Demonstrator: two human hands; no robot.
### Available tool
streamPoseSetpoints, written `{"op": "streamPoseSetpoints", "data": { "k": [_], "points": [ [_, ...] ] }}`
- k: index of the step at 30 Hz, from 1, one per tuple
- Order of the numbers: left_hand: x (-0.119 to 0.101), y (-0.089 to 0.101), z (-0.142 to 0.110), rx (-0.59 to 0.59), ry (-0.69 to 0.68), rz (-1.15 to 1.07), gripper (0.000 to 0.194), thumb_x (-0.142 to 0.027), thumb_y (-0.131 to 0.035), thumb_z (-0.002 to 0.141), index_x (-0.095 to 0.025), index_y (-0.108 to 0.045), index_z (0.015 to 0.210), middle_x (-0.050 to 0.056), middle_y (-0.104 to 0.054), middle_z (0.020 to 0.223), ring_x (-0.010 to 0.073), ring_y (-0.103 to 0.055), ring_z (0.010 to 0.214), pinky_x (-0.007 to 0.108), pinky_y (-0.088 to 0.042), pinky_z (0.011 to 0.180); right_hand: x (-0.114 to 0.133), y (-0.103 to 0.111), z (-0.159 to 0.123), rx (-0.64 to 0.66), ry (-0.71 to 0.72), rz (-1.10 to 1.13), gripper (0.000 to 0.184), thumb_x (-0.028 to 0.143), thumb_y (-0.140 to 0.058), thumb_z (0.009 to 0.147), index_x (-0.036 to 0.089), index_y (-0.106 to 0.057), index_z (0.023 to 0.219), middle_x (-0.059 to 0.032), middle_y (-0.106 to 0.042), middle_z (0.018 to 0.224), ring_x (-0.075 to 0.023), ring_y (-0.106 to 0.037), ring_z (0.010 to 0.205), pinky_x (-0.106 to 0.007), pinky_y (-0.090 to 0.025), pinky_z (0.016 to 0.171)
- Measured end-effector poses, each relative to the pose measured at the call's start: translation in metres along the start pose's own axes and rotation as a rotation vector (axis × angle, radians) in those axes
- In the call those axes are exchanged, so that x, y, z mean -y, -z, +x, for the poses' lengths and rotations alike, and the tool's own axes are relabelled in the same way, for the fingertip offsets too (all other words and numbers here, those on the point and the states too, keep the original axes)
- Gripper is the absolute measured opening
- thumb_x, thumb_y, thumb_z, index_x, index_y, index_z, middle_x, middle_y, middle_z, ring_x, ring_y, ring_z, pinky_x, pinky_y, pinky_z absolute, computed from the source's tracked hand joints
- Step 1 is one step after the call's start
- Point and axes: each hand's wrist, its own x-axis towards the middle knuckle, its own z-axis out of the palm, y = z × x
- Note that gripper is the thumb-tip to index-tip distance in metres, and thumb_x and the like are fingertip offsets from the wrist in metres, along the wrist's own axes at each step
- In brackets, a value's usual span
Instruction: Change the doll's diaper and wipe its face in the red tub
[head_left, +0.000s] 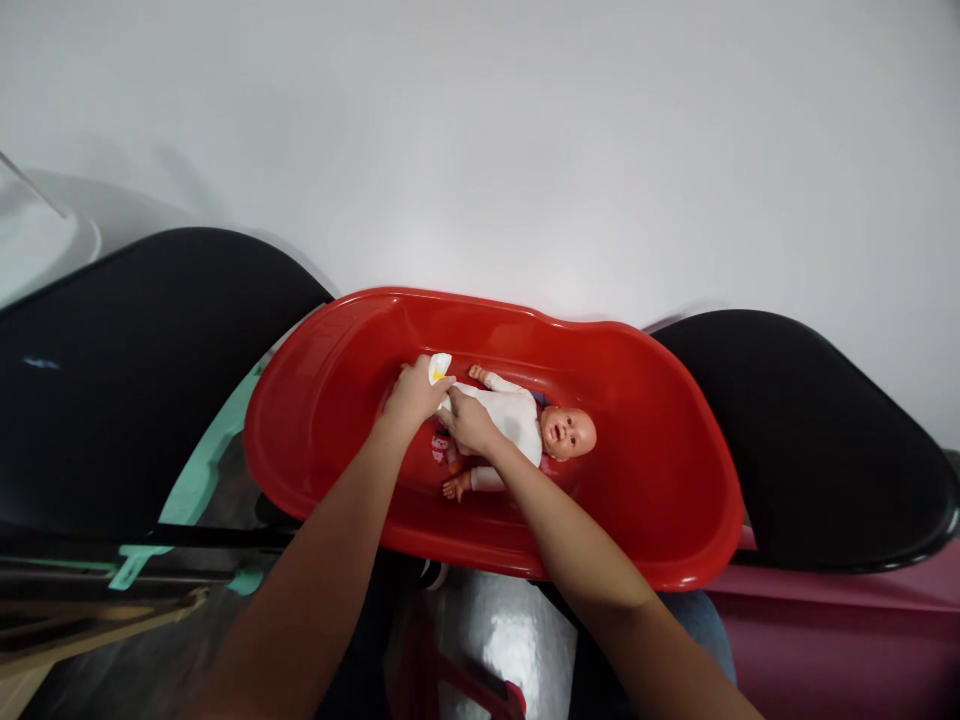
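In the head view, the doll (pixel 514 412) lies on its back inside the red tub (pixel 645 480), its head toward the right and its body running left to the two hands; it wears a white top, both its arms lie out to the sides, and its face points up; the top's sleeves leave the small hands bare.

The left hand (pixel 415 392) is at the doll's lower end, pinching a white piece (pixel 439 364) with a yellow mark between thumb and fingers; the piece sticks up above the thumb. The right hand (pixel 471 418) is just beside it, over the doll's lower body, fingers curled in; whether they grip anything I cannot tell, and the doll's legs are mostly hidden there. A pink patterned cloth (pixel 441 450) shows just below the hands, near the doll's legs.

The tub sits between two black panels, the left one (pixel 150 370) and the right one (pixel 810 440); a white surface (pixel 480 150) fills the background; below the tub, between the forearms, is a shiny grey thing (pixel 517 630); at lower right is a magenta surface (pixel 840 650).
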Motion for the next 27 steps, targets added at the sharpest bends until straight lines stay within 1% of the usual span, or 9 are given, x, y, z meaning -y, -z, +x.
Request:
{"op": "streamPoseSetpoints", "data": {
  "k": [2, 6, 11, 13, 15, 18, 20, 23, 27],
  "points": [
    [0.0, 0.001, -0.001, 0.02, 0.005, 0.012, 0.046, -0.049, -0.066, 0.098, -0.022, -0.063, 0.134, 0.021, -0.073, 0.125, 0.0367, -0.071, 0.114, 0.04, -0.053, 0.089, -0.001, -0.001, 0.0, 0.006, -0.001, -0.001, 0.041, 0.042, -0.056, 0.105, 0.013, -0.059, 0.134, -0.0168, -0.078, 0.115, -0.0258, -0.071, 0.093, -0.032, -0.048, 0.081],
    [-0.002, 0.0, -0.001, -0.009, -0.048, 0.052, 0.037, -0.04, -0.063, 0.101, -0.021, -0.064, 0.132, 0.019, -0.073, 0.124, 0.0353, -0.069, 0.119, 0.039, -0.052, 0.091, 0.0, -0.002, 0.0, 0.012, 0.013, 0.031, 0.038, 0.044, -0.054, 0.106, 0.015, -0.06, 0.13, -0.0148, -0.078, 0.112, -0.0238, -0.07, 0.09, -0.03, -0.048, 0.079],
    [-0.001, -0.007, 0.004, -0.034, -0.102, 0.037, 0.034, -0.031, -0.058, 0.103, -0.021, -0.067, 0.135, 0.018, -0.07, 0.128, 0.0341, -0.068, 0.118, 0.04, -0.052, 0.096, 0.002, -0.004, -0.001, -0.004, 0.025, 0.061, 0.039, 0.046, -0.054, 0.106, 0.015, -0.061, 0.128, -0.0134, -0.078, 0.106, -0.0225, -0.067, 0.084, -0.031, -0.049, 0.078],
    [0.0, -0.01, 0.006, -0.045, -0.136, 0.02, 0.034, -0.028, -0.056, 0.103, -0.021, -0.068, 0.135, 0.018, -0.068, 0.128, 0.0333, -0.067, 0.12, 0.039, -0.051, 0.099, 0.001, -0.005, 0.0, -0.016, 0.034, 0.07, 0.038, 0.044, -0.054, 0.106, 0.014, -0.061, 0.128, -0.0145, -0.078, 0.109, -0.0233, -0.068, 0.086, -0.032, -0.05, 0.081],
    [0.001, -0.011, 0.007, -0.051, -0.159, -0.017, 0.036, -0.03, -0.058, 0.103, -0.022, -0.068, 0.136, 0.017, -0.067, 0.129, 0.0323, -0.066, 0.122, 0.039, -0.049, 0.104, 0.0, -0.005, 0.001, -0.019, 0.038, 0.096, 0.039, 0.041, -0.055, 0.105, 0.013, -0.06, 0.131, -0.0161, -0.077, 0.114, -0.0245, -0.069, 0.092, -0.034, -0.051, 0.085],
    [-0.002, -0.014, 0.006, -0.047, -0.117, -0.097, 0.055, -0.048, -0.063, 0.101, -0.023, -0.058, 0.15, 0.019, -0.062, 0.138, 0.0342, -0.063, 0.128, 0.043, -0.047, 0.11, -0.004, -0.005, 0.003, -0.04, 0.016, 0.149, 0.04, 0.03, -0.056, 0.101, 0.011, -0.058, 0.136, -0.0178, -0.076, 0.121, -0.0256, -0.07, 0.1, -0.036, -0.052, 0.091],
    [-0.005, -0.015, 0.005, -0.042, -0.04, -0.151, 0.062, -0.054, -0.055, 0.104, -0.024, -0.05, 0.158, 0.021, -0.059, 0.143, 0.0356, -0.06, 0.133, 0.046, -0.044, 0.113, -0.005, -0.005, 0.004, -0.061, 0.011, 0.191, 0.038, 0.026, -0.056, 0.099, 0.011, -0.06, 0.134, -0.0172, -0.075, 0.123, -0.0252, -0.07, 0.101, -0.036, -0.053, 0.093],
    [-0.007, -0.015, 0.006, -0.033, 0.056, -0.216, 0.054, -0.044, -0.042, 0.109, -0.023, -0.049, 0.159, 0.023, -0.058, 0.148, 0.0343, -0.058, 0.139, 0.045, -0.044, 0.114, -0.006, -0.006, 0.005, -0.073, 0.032, 0.238, 0.034, 0.027, -0.057, 0.099, 0.013, -0.061, 0.13, -0.0149, -0.076, 0.121, -0.0233, -0.07, 0.099, -0.035, -0.053, 0.091],
    [-0.004, -0.014, 0.009, -0.006, 0.066, -0.233, 0.05, -0.036, -0.049, 0.107, -0.021, -0.055, 0.154, 0.024, -0.06, 0.147, 0.0346, -0.059, 0.136, 0.042, -0.047, 0.109, -0.006, -0.006, 0.005, -0.064, 0.021, 0.205, 0.027, 0.027, -0.059, 0.099, 0.014, -0.063, 0.122, -0.0121, -0.076, 0.113, -0.0219, -0.069, 0.095, -0.033, -0.053, 0.089]
  ]
}}
